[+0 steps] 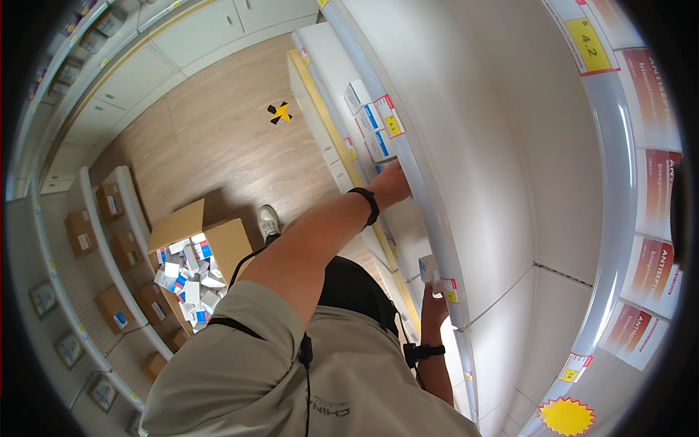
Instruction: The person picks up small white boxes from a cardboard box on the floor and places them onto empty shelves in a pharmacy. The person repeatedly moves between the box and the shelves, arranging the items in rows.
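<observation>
My left hand (392, 183) reaches across to a lower shelf, at the near end of a row of small white-and-blue cartons (379, 146). Its fingers are hidden behind the shelf's front rail, so its grip cannot be told. Lower right, my right hand (435, 307) holds a small white carton (428, 267) by its near end, beside a price tag on the rail. At the left, an open cardboard box (232, 243) is filled with many loose white, blue and red cartons. Both wrists wear black bands.
Red-and-white antiseptic cartons (647, 273) line a shelf at the far right. A long white shelf panel (491, 164) spans the middle right. Shelving with brown cartons (113, 309) stands at the left. A yellow-and-black cross (280, 112) marks the wooden floor.
</observation>
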Demonstrator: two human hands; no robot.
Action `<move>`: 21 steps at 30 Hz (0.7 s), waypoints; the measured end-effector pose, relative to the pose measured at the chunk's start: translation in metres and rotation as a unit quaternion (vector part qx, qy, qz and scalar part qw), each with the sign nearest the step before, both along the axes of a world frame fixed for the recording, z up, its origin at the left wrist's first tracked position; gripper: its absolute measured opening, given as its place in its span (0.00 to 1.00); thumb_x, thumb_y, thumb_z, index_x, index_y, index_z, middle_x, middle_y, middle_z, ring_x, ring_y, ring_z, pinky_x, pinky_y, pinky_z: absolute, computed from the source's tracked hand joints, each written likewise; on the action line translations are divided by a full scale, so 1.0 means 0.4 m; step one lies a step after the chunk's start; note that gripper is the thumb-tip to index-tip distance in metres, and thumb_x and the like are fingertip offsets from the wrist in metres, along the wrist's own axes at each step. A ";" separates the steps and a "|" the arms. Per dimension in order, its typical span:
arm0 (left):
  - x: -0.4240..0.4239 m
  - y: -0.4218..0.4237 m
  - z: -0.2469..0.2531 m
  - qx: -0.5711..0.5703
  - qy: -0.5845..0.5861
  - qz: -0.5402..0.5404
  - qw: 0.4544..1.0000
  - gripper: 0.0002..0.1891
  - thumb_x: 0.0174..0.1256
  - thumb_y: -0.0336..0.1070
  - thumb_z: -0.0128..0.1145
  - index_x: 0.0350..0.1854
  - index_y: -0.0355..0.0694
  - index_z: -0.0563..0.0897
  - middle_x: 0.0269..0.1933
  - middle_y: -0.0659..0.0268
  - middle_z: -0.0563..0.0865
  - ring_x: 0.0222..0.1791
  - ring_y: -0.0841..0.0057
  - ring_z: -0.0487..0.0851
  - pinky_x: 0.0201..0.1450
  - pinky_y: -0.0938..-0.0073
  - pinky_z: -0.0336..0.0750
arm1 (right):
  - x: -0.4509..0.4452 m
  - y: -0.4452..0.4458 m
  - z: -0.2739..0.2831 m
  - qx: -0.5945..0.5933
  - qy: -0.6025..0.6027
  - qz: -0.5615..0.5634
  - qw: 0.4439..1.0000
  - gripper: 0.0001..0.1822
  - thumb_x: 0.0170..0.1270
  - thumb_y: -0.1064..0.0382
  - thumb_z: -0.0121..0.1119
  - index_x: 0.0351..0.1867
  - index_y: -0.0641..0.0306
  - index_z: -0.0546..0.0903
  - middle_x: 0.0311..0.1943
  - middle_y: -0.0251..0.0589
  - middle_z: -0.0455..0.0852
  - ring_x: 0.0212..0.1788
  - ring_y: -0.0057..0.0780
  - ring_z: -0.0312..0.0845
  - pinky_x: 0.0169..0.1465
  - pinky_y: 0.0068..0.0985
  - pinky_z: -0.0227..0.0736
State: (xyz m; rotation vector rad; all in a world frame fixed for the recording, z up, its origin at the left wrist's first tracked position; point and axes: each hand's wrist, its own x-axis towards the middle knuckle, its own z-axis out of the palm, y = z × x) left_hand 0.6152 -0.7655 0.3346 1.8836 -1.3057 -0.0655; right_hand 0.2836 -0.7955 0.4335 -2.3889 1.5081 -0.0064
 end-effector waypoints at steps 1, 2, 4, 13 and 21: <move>0.002 -0.005 0.007 0.004 -0.030 -0.002 1.000 0.19 0.59 0.28 0.49 0.54 0.36 0.77 0.56 0.58 0.78 0.60 0.65 0.73 0.64 0.71 0.66 | -0.015 -0.002 -0.026 0.006 0.005 -0.001 1.000 0.29 0.50 0.56 0.71 0.50 0.72 0.74 0.48 0.57 0.79 0.48 0.48 0.79 0.50 0.38 0.74; 0.002 -0.006 0.013 0.002 0.014 -0.019 1.000 0.19 0.59 0.28 0.49 0.54 0.36 0.77 0.57 0.58 0.78 0.60 0.65 0.73 0.64 0.72 0.67 | -0.027 0.002 -0.048 -0.023 -0.012 0.018 1.000 0.31 0.50 0.53 0.69 0.52 0.70 0.73 0.49 0.58 0.78 0.50 0.51 0.77 0.52 0.40 0.72; 0.003 0.000 0.047 -0.002 0.101 -0.046 0.994 0.18 0.59 0.28 0.49 0.53 0.35 0.77 0.57 0.58 0.78 0.60 0.66 0.73 0.63 0.73 0.67 | -0.022 0.012 -0.066 -0.079 -0.046 0.063 0.994 0.35 0.52 0.47 0.67 0.55 0.68 0.72 0.51 0.60 0.77 0.54 0.56 0.72 0.57 0.43 0.67; -0.035 0.061 0.024 0.086 -0.291 0.047 0.952 0.15 0.59 0.35 0.49 0.48 0.40 0.79 0.54 0.64 0.78 0.59 0.71 0.71 0.59 0.69 0.65 | 0.088 0.021 0.002 -0.016 -0.056 0.112 0.992 0.32 0.46 0.63 0.72 0.49 0.79 0.71 0.45 0.59 0.78 0.47 0.46 0.79 0.51 0.32 0.78; -0.190 0.559 0.272 0.175 -0.104 0.235 0.950 0.19 0.56 0.32 0.51 0.52 0.36 0.73 0.55 0.55 0.73 0.62 0.61 0.67 0.61 0.57 0.63 | 0.207 0.110 0.001 0.112 -0.213 0.247 0.939 0.42 0.45 0.72 0.70 0.64 0.70 0.61 0.59 0.54 0.67 0.60 0.44 0.68 0.57 0.35 0.75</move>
